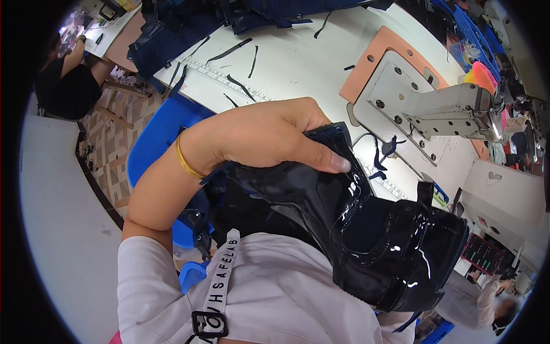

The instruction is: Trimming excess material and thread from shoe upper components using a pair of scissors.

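Shiny black piece (395, 252) held in the left hand before the person's chest

The piece hung between the chest and the white table (286, 54), slanting from the left hand (281, 135) down to the lower right. Straps crossed its wider lower end, and dark blue edging showed at its upper end. The left hand was closed on that upper end, thumb laid over the glossy face; a gold bangle (188, 159) circled the wrist. What the right hand was doing could not be told.

Beyond the piece, thin dark strips (240, 87) lay scattered across the table near ruler markings (215, 73). A sewing machine (447, 112) stood to the right, with dark scraps (389, 147) just beside its base. Dark blue material (177, 40) was heaped at the far edge. A blue tub (150, 146) sat below the table on the left, near the tiled floor (121, 166). One co-worker (66, 86) was at the upper left, another (475, 304) at the lower right.
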The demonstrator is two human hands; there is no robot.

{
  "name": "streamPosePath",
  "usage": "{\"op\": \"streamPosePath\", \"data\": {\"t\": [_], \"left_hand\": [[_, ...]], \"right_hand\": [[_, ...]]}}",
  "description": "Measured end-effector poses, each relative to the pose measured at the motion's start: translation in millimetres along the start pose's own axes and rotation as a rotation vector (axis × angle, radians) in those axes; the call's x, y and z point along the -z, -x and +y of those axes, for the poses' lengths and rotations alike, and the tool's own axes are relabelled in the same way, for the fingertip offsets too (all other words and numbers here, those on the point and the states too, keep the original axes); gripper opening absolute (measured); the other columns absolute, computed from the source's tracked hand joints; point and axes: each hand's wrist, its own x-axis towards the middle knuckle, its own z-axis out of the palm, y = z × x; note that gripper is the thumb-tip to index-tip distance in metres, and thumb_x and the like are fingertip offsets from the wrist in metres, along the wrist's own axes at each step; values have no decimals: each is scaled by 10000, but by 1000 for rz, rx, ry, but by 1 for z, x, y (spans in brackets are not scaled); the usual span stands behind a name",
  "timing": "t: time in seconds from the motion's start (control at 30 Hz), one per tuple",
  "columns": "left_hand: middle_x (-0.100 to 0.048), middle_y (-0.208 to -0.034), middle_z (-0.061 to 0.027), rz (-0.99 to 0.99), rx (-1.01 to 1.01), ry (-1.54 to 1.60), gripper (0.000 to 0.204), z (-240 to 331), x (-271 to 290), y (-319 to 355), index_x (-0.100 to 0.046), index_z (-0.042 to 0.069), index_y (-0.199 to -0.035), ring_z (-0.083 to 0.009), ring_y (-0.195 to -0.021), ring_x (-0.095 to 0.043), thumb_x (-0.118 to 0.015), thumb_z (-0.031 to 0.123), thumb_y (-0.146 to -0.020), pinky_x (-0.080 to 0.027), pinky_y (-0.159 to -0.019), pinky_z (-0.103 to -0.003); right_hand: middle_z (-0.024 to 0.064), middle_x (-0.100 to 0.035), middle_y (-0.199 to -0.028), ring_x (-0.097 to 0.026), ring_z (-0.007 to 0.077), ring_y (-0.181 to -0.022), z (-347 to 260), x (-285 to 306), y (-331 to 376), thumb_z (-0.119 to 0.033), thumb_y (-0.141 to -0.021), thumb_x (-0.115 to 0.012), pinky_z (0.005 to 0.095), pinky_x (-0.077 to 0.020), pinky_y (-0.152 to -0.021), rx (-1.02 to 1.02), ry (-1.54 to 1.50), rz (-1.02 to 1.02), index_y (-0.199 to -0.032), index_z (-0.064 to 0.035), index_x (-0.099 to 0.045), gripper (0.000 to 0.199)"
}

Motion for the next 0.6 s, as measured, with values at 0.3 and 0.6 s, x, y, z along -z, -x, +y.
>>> {"op": "streamPosePath", "data": {"t": [0.3,0.6], "left_hand": [[-429,-599,58,-18,-85,101,332,2,-7,-3,-530,-11,-638,-45,-586,-342,-652,156,-897,-311,-529,-235],[-358,-585,58,-62,-88,88,393,-1,-9,-4,-455,11,-616,-59,-574,-296,-647,190,-908,-282,-509,-249]], "right_hand": [[82,-466,-545,-419,154,-477,-10,15,6,-160,-711,-676,301,-329,-476,4,-33,23,-653,-13,-510,229],[55,-472,-541,-421,133,-471,-12,36,38,-179,-705,-703,282,-321,-467,6,-66,44,-657,-20,-521,246]]}}
